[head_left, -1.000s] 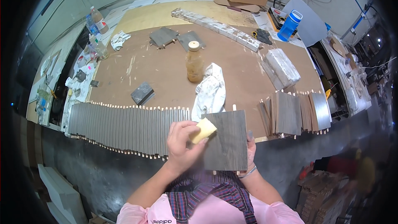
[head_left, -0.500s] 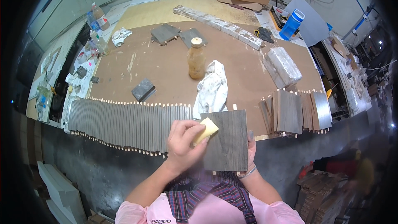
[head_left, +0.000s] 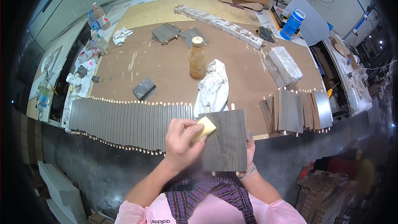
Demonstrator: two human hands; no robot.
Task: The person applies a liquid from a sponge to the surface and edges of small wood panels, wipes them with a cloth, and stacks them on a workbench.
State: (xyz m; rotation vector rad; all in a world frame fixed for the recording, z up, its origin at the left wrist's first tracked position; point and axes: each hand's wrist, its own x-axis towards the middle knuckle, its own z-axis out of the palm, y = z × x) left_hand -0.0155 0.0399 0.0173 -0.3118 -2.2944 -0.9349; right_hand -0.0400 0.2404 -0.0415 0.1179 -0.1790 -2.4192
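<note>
A yellow sponge point(head_left: 206, 127) is pinched in the fingers of my left hand point(head_left: 180, 143), pressed against the left edge of a grey wood-grain panel point(head_left: 225, 143). My right hand point(head_left: 250, 151) grips that panel from behind along its right side, most of its fingers hidden. Pale dowel pins stick out of the panel's top and bottom edges. Just left of it, a long row of grey panels point(head_left: 124, 120) stands on edge along the table front, with dowels showing. A stained white cloth point(head_left: 213, 87) lies beyond the panel, beside a jar of amber liquid point(head_left: 197, 60).
Another panel stack point(head_left: 290, 110) stands at the front right, near a whitish block point(head_left: 285, 66). On the brown table point(head_left: 166, 66) lie a dark grey block point(head_left: 144, 88), two flat panels point(head_left: 166, 33) and a long paint-marked bar point(head_left: 217, 25). A blue bottle point(head_left: 292, 24) is at the far right.
My left hand, the sponge and the panel have shifted slightly left. Both hands keep their grip, and the things on the table stay put.
</note>
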